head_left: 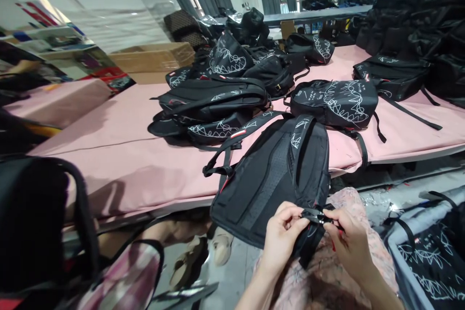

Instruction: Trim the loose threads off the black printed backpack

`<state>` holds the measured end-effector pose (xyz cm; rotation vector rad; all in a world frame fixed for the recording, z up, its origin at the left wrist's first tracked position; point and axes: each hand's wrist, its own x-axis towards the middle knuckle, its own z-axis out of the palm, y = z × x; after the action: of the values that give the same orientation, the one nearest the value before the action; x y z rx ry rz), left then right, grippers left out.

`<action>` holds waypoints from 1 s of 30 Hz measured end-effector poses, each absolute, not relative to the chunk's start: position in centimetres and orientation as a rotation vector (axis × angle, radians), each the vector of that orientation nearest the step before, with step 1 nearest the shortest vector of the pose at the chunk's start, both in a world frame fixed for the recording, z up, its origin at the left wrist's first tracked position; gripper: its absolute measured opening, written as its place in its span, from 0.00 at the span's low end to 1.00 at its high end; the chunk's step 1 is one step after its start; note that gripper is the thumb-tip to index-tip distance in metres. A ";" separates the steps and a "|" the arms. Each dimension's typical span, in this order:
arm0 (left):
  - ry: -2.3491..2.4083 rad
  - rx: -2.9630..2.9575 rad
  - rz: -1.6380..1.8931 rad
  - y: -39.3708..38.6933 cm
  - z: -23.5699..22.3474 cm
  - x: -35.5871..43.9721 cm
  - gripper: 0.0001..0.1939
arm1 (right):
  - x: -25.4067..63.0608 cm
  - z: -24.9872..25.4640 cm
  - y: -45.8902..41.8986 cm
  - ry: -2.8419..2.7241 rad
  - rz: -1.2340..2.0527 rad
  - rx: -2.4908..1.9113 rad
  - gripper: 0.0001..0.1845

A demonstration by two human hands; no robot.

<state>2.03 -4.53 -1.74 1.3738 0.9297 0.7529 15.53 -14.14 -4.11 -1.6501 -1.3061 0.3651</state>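
Note:
A black backpack (269, 179) leans over the table edge towards my lap, its padded back panel and shoulder straps facing up. At its lower right corner, both my hands pinch a dark, shiny strap fitting (311, 215). My left hand (285, 232) grips its left end between thumb and fingers. From the other side, my right hand (347, 237) pinches the right end, close to my left fingertips. Some red shows beneath my right fingers; what it belongs to is unclear. A black webbing strap (308, 248) hangs below the fitting.
Several black backpacks with white scribble prints, including one backpack (336, 101), lie on the pink-covered table (127, 169). A lined bin (403, 261) holds more bags at lower right. Another person's arm (174, 232) is at left, near a dark bag (32, 227). A cardboard box (156, 60) stands behind.

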 end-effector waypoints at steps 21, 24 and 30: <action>0.894 1.069 0.561 -3.4 -1.5 2.1 0.14 | 15.4 -5.2 -14.5 -1.110 0.403 -1.596 0.08; 0.882 0.983 0.533 -3.3 -1.4 2.0 0.13 | 15.1 -5.8 -14.9 -1.209 0.307 -1.588 0.08; 0.863 0.954 0.546 -3.4 -1.5 2.0 0.12 | 14.7 -5.6 -15.2 -1.330 0.118 -1.705 0.09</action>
<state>1.99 -3.36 -1.49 0.9542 0.8634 0.5463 14.71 -15.23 -5.61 -1.7048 -1.3300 0.1179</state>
